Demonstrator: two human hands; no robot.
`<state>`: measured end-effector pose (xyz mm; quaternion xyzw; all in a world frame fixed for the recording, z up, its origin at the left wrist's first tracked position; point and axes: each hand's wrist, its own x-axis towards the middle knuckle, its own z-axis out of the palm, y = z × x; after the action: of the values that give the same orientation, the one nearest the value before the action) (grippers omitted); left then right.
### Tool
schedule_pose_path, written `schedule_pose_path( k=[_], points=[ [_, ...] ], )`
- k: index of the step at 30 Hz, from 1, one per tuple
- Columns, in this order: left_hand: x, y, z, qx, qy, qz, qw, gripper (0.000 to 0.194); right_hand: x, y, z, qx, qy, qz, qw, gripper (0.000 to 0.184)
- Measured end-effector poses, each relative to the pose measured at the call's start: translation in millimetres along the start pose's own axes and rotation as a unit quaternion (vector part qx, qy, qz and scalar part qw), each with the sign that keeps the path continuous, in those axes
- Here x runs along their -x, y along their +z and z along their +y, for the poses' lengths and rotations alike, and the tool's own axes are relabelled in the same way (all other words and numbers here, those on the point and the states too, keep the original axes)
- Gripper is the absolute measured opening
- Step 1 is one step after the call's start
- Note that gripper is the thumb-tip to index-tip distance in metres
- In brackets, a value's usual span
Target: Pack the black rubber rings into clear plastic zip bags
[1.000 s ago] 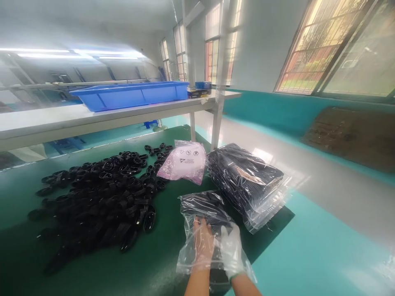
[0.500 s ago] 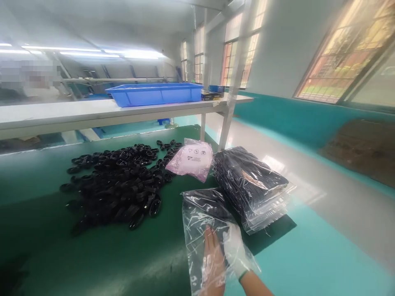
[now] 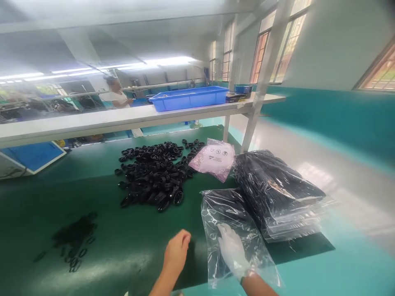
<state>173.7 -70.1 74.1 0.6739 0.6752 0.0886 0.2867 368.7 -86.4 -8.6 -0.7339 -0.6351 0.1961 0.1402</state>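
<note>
Workroom with barred windows (image 3: 262,55) along a pale wall whose lower band is teal; strip lights (image 3: 169,61) glow at the rear. Green tabletop (image 3: 117,230) fills the foreground, and a raised white shelf (image 3: 92,121) crosses behind it, bearing a blue bin (image 3: 191,99) and, just beside its right end, a dark carton (image 3: 236,98). Beyond the shelf, at left, a person in a light top (image 3: 117,93) is seen in part.

Near the right front of the tabletop lies a clear plastic bag (image 3: 249,232), flat, with dark material showing in its far portion and its near portion transparent. The gloved right hand (image 3: 230,248) lies at the bag's near half, palm down, fingers extended and only slightly spread; whether it is above or beneath the film cannot be told. The bare left hand (image 3: 176,251) is left of the bag and apart from it, fingers curled inward with the thumb alongside; its inner side is hidden, so whether it pinches anything cannot be told.

Right of the bag, a stack of filled bags (image 3: 274,189) holds black contents. Behind, a pinkish printed bag (image 3: 216,158) rests between this stack and a heap of black coils (image 3: 154,174). Left foreground: a smaller cluster of dark loops (image 3: 75,236).
</note>
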Motion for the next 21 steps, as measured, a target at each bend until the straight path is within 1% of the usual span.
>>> schedule_pose_path(
  k=[2, 3, 6, 8, 9, 12, 13, 15, 17, 19, 21],
  points=[
    [-52, -5.1, 9, -0.057, 0.015, 0.041, 0.997, 0.025, -7, 6, 1, 0.017, 0.006, 0.001, 1.000, 0.049],
    [-78, -4.6, 15, -0.070, 0.026, 0.047, 0.996, 0.026, -10, 8, 1, 0.019, 0.016, 0.009, 1.000, 0.049],
    [-148, 5.3, 29, -0.087, 0.059, 0.034, 0.994, 0.033, -14, 9, 0, 0.028, 0.054, 0.038, 0.997, 0.050],
    [-180, 14.3, 35, -0.098, 0.086, 0.015, 0.991, 0.036, -15, 7, -7, 0.047, 0.082, 0.044, 0.995, 0.051],
    [-192, 18.3, 36, -0.103, 0.102, 0.003, 0.989, 0.034, -17, 6, -11, 0.055, 0.101, 0.043, 0.992, 0.052],
    [-216, 25.2, 35, -0.114, 0.151, -0.031, 0.982, 0.024, -27, 3, -21, 0.056, 0.193, 0.040, 0.979, 0.058],
    [-221, 26.1, 34, -0.115, 0.163, -0.040, 0.979, 0.024, -31, 3, -23, 0.051, 0.222, 0.034, 0.973, 0.060],
    [-226, 26.1, 34, -0.117, 0.179, -0.051, 0.976, 0.025, -37, 4, -21, 0.035, 0.258, 0.022, 0.965, 0.065],
    [-226, 24.0, 36, -0.119, 0.180, -0.056, 0.975, 0.024, -37, 5, -18, 0.018, 0.274, 0.018, 0.962, 0.067],
    [-219, 18.2, 35, -0.120, 0.175, -0.057, 0.976, 0.022, -29, 6, -15, 0.006, 0.272, 0.026, 0.962, 0.065],
    [-206, 7.9, 23, -0.119, 0.174, -0.052, 0.976, 0.021, -18, 7, -13, 0.002, 0.255, 0.039, 0.966, 0.059]
  ],
)
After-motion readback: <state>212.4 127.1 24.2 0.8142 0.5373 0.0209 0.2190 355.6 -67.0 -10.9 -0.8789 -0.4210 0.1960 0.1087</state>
